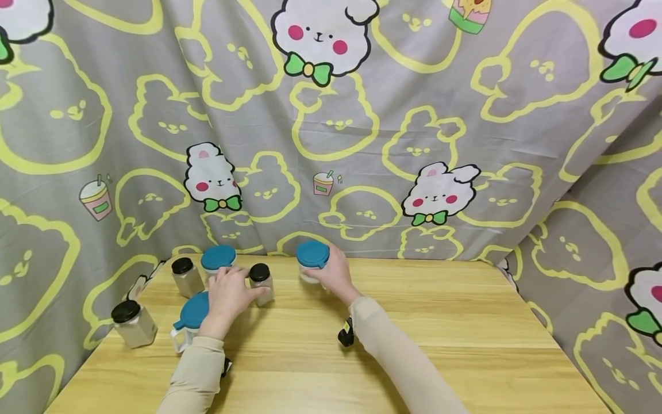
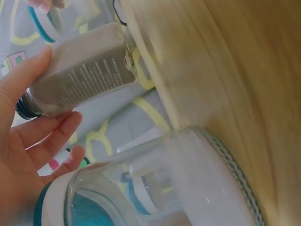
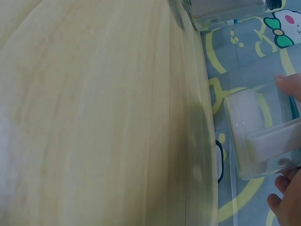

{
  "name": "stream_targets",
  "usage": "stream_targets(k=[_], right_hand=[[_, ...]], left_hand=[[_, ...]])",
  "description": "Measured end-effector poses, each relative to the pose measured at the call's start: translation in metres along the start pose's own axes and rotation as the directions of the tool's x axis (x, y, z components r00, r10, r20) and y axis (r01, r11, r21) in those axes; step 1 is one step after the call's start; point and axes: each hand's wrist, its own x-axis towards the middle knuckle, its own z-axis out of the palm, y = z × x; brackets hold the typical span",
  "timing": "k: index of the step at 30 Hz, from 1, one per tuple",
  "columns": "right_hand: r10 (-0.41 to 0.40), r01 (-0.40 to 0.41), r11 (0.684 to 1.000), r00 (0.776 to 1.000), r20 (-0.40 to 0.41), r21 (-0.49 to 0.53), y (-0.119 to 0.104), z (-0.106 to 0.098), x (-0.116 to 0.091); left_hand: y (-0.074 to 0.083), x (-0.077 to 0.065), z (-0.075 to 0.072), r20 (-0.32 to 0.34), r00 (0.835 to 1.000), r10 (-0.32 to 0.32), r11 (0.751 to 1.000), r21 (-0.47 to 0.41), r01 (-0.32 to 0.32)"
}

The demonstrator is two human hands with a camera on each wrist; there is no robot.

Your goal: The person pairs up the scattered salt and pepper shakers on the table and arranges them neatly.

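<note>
My left hand point(image 1: 231, 293) holds a black-capped glass spice jar point(image 1: 262, 293) between thumb and fingers. In the left wrist view this faceted jar point(image 2: 87, 70) shows fine white print and greyish contents. At the back of the table, my right hand point(image 1: 337, 275) grips a blue-lidded clear canister point(image 1: 312, 256). The right wrist view shows this canister point(image 3: 263, 132) with a white handle and white contents, the thumb on one side and fingers on the other. Beside my left forearm stands another blue-lidded canister point(image 1: 193, 313) with a white handle, partly covered by that hand.
A third blue-lidded canister point(image 1: 219, 257) is behind my left hand. Two more black-capped jars, one at the back point(image 1: 187, 279) and one nearer the front point(image 1: 133, 325), stand at the left of the wooden table point(image 1: 439, 322). A patterned curtain point(image 1: 362, 149) hangs directly behind the table.
</note>
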Motion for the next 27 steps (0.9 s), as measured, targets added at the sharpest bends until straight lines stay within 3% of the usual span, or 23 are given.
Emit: stream_targets(k=[6, 13, 20, 27], right_hand=[[0.013, -0.012, 1.000, 0.999, -0.030, 0.014, 0.002, -0.013, -0.008], [-0.027, 0.027, 1.000, 0.995, -0.092, 0.001, 0.009, -0.023, -0.012], [0.024, -0.023, 0.999, 0.997, -0.069, 0.026, 0.013, -0.032, -0.013], [0.025, -0.024, 1.000, 0.995, -0.093, 0.016, 0.015, -0.042, -0.013]], left_hand=[[0.008, -0.002, 0.000, -0.021, 0.999, 0.025, 1.000, -0.004, -0.025], [0.017, -0.003, 0.001, -0.024, 0.999, 0.041, 0.999, -0.021, -0.042], [0.021, -0.004, -0.002, -0.045, 0.997, 0.064, 0.998, -0.009, -0.065], [0.024, -0.003, -0.005, -0.056, 0.995, 0.077, 0.997, -0.008, -0.077]])
